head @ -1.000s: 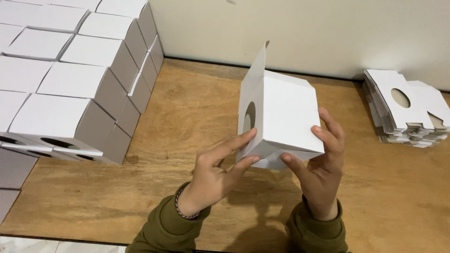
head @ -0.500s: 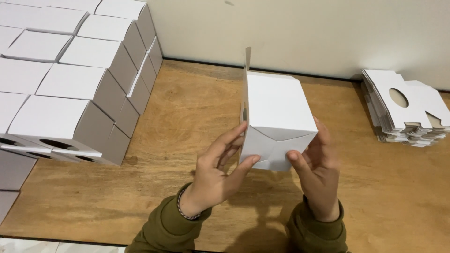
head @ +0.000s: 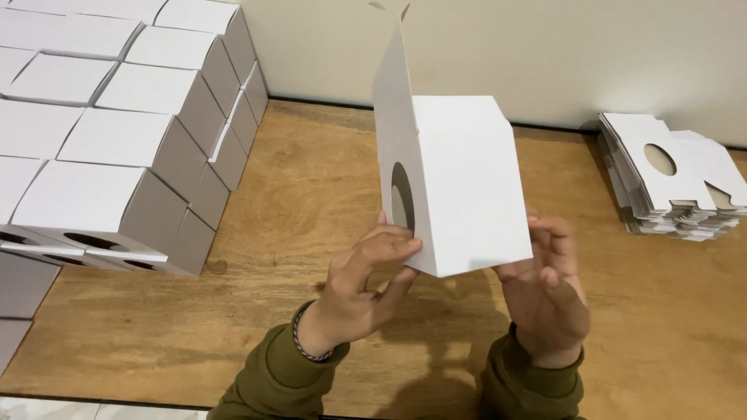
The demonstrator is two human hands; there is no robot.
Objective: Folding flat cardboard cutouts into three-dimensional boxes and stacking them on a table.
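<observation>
A white cardboard box [head: 467, 183] is held above the wooden worktop [head: 311, 202], its long axis running away from the person, with an open flap standing upright and an oval hole in its left side. The left hand [head: 366, 288] grips its near left corner; the right hand [head: 548, 292] clasps the near right edge. Finished white boxes [head: 117, 148] are stacked left; flat white blanks [head: 673, 175] with oval cutouts are piled right.

Small packaging workshop, stacked assembled white cardboard boxes [head: 117, 148] lining a plywood worktable [head: 311, 194], pile of flat die-cut box blanks [head: 673, 183] against plain wall [head: 545, 47]
</observation>
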